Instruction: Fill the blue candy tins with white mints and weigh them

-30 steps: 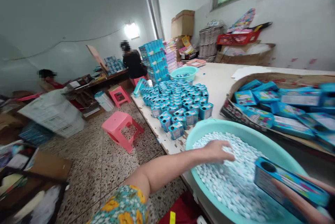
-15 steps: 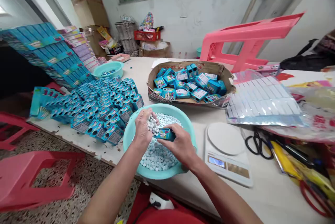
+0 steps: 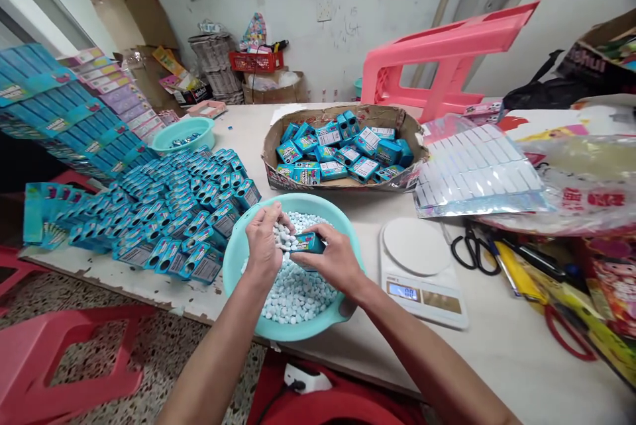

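Observation:
Small pale candies point(image 3: 293, 296) fill much of a light-green plastic basin point(image 3: 345, 216) in front of me. Over it my left hand point(image 3: 265, 243) is cupped around a heap of the candies point(image 3: 284, 237). My right hand point(image 3: 338, 258) grips a small blue candy box point(image 3: 305, 242) between thumb and fingers, its end against the candies in the left palm. Left of the basin stand many blue boxes point(image 3: 173, 213) in rows, some with round dark holes. Behind the basin, a cut-down cardboard carton point(image 3: 271, 157) holds more blue boxes point(image 3: 365, 169).
A white kitchen scale point(image 3: 422, 279) sits right of the basin, beside black scissors point(image 3: 474, 254) and red-handled scissors point(image 3: 566, 335). Stacked display boxes point(image 3: 59, 114) rise at the left. A smaller basin point(image 3: 206, 140), a pink stool point(image 3: 422, 54) and plastic packaging point(image 3: 481, 173) lie farther back.
The left hand has turned more closed around the candies, and less of the heap shows. The box stays at the left palm. The camera view has swung to the right.

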Action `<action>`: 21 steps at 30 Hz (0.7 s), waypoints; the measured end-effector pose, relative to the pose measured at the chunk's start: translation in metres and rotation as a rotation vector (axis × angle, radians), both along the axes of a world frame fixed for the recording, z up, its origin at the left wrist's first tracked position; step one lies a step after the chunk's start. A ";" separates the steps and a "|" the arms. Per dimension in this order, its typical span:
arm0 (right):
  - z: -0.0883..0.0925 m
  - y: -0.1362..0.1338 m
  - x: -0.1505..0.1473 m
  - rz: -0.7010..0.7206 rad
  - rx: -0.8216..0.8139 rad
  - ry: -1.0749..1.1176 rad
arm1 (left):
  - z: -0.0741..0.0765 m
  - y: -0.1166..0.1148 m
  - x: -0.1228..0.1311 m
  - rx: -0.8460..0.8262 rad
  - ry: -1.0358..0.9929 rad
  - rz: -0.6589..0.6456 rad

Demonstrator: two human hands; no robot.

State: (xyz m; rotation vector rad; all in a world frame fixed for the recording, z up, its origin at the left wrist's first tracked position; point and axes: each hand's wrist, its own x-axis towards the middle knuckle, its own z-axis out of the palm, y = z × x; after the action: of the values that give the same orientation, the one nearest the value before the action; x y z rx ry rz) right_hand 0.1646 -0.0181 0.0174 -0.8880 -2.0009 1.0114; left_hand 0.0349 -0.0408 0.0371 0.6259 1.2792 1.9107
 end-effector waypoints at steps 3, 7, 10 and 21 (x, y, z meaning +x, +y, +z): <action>0.003 -0.002 0.000 0.033 0.008 -0.014 | 0.003 -0.001 0.000 -0.005 0.027 -0.004; 0.008 -0.001 0.001 0.050 -0.005 -0.010 | 0.006 -0.001 0.001 0.024 0.067 0.006; 0.007 0.002 0.002 0.034 0.005 -0.022 | 0.005 0.002 0.002 -0.020 0.065 0.037; 0.000 0.002 0.004 0.038 -0.010 -0.007 | 0.004 0.005 0.005 -0.056 0.020 0.019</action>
State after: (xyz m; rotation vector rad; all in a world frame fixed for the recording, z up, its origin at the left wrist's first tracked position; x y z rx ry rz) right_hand 0.1687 -0.0158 0.0173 -0.8631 -2.0271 1.0409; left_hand 0.0399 -0.0360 0.0412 0.6070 1.3511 1.8812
